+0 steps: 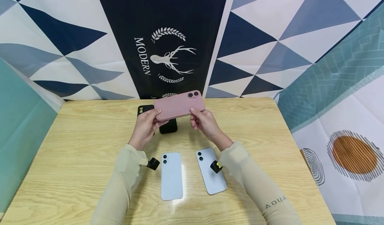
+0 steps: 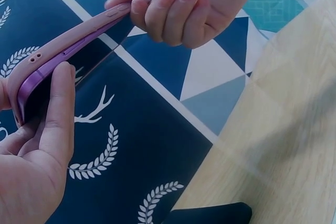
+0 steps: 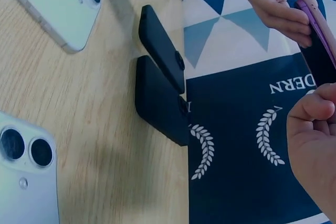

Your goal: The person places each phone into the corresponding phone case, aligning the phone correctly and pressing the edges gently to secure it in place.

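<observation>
Both hands hold up a pink phone case [image 1: 177,105], its camera end at the right, above the far table edge. My left hand [image 1: 144,126] grips the left end, thumb on the case back and fingers beneath. At the other end, the right hand [image 1: 207,123] pinches the lower edge near the camera corner with its fingers curled. In the left wrist view a purple-edged phone [image 2: 46,71] sits partly inside the case, and a gap shows between them along the side. The phone's dark screen faces down.
Two white phones [image 1: 172,178] lie back up on the wooden table [image 1: 84,158] below the wrists. Behind the hands are two black phone-shaped pieces [image 3: 160,48], partly hidden in the head view. A patterned cloth [image 1: 255,45] hangs beyond the table.
</observation>
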Motion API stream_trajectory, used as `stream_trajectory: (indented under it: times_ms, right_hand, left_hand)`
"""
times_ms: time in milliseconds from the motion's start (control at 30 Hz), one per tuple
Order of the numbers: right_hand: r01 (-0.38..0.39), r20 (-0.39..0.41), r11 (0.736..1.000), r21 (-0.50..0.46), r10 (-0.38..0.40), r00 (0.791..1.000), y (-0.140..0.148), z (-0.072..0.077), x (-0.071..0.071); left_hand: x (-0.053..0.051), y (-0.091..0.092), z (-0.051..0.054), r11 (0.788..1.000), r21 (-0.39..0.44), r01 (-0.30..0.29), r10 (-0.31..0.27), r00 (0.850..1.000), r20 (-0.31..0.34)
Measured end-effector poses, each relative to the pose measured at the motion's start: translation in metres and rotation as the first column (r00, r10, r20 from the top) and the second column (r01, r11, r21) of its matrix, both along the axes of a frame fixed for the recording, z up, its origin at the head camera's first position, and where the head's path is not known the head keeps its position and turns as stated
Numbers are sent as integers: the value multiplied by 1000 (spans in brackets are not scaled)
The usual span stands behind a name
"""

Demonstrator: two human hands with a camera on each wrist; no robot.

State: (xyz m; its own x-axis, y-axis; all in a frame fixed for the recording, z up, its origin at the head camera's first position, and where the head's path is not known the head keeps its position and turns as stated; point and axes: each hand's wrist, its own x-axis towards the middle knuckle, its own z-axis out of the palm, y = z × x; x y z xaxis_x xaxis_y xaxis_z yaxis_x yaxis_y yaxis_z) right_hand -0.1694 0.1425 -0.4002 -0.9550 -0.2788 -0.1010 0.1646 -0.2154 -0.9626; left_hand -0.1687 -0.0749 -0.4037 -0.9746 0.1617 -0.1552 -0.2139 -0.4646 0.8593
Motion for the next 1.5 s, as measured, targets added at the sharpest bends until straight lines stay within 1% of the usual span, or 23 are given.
stream_trajectory:
  times_ms: [200, 367, 500, 667, 800, 867, 1067, 1300, 1400, 1500]
  right_hand:
    - [17, -20, 1000, -5, -17, 1000, -2, 1, 1]
    - [24, -5, 999, -29, -24, 1000, -5, -2, 3]
    - [-10, 6, 999, -49, 11, 1000, -9, -3, 5]
    - [-74, -22, 997, -24, 74, 997, -16, -3, 7]
    - [-97, -41, 995, -21, 96, 994, -21, -3, 9]
    - [-87, -45, 996, -26, 86, 995, -22, -3, 9]
    - [-42, -54, 999, -34, 41, 998, -24, -3, 8]
    - [1, -37, 998, -57, -3, 999, -24, -5, 8]
    - [8, -46, 998, -65, -11, 999, -24, -6, 8]
    - [2, -49, 997, -74, -5, 999, -24, -6, 9]
  left_hand:
    - [1, 0, 0, 1000, 0, -2, 2, 1000, 7]
    - [2, 0, 1, 1000, 7, -1, 1, 1000, 5]
    - [3, 1, 2, 1000, 12, -4, 4, 1000, 1]
    - [2, 4, 2, 1000, 25, 1, -1, 1000, 2]
    - [2, 5, 2, 1000, 30, 8, -8, 1000, -3]
    - [2, 6, 1, 1000, 25, 6, -6, 1000, -2]
    - [1, 6, 2, 1000, 4, 25, -25, 999, 25]
    - [1, 7, 5, 998, -35, 52, -50, 997, 64]
    - [1, 7, 6, 998, -37, 51, -48, 996, 77]
    - [2, 7, 7, 998, -21, 55, -53, 996, 73]
